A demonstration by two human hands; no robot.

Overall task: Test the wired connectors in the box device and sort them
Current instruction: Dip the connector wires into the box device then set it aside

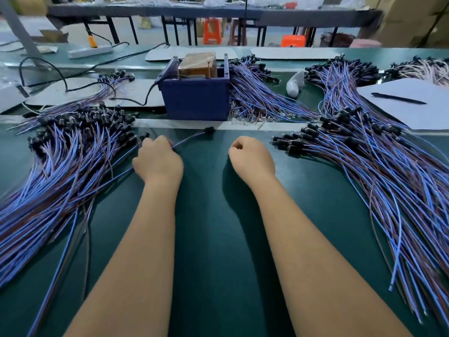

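Note:
The blue box device (196, 98) stands at the back of the green mat, with a brown block in its open top. My left hand (158, 160) grips the wires of two connectors: one black plug (209, 130) reaches toward the box, another black plug (144, 135) lies by the left pile. My right hand (251, 158) is curled into a fist on the mat and holds nothing I can see. A big pile of wired connectors (60, 166) lies on the left. Another pile of wired connectors (364, 166) lies on the right.
More connector bundles (255, 93) lie behind and right of the box. A white sheet (425, 110) with a black pen (398, 98) is at the right. A white bottle (295, 83) stands near the box. A black cable (136, 100) runs left from the box toward a power strip (90, 51).

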